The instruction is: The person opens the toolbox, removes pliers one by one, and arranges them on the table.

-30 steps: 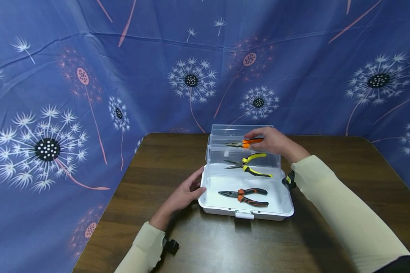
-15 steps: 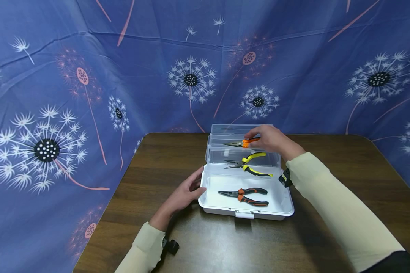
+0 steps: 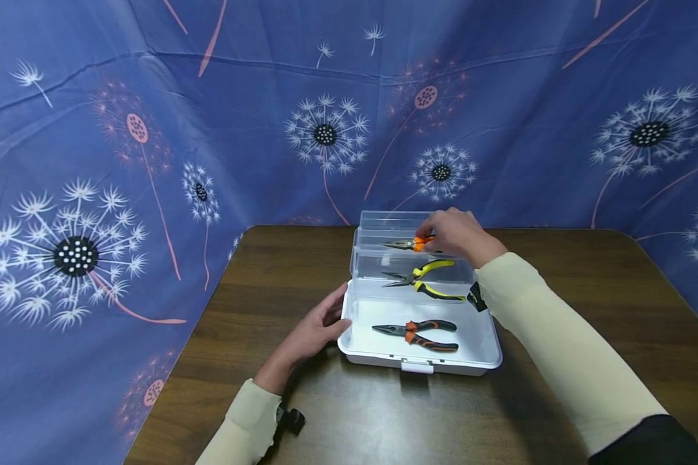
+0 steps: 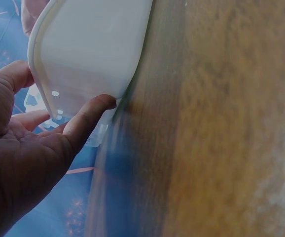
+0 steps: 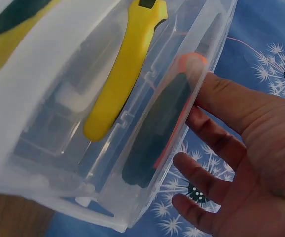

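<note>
My right hand (image 3: 456, 234) pinches a pair of orange-handled long-nose pliers (image 3: 406, 245) at the top clear tray of the white tool box (image 3: 360, 349). In the right wrist view, the thumb presses by the orange part of the pliers' dark handle (image 5: 160, 131), inside the clear wall. Below, yellow-and-black long-nose pliers (image 3: 423, 280) lie spread in the middle clear tray. Orange-and-black long-nose pliers (image 3: 419, 334) lie in the white bottom. My left hand (image 3: 308, 332) rests against the box's left side, its fingers extended along the wall (image 4: 93, 44).
The box stands on a brown wooden table (image 3: 250, 274), its white latch (image 3: 417, 367) facing the person. A blue dandelion-print cloth (image 3: 238, 116) hangs behind and to the left of the table. Both sleeves reach across the tabletop.
My right hand and forearm have shifted slightly left, covering more of the top pliers' handles. The left hand, the box and the other pliers stay in place.
</note>
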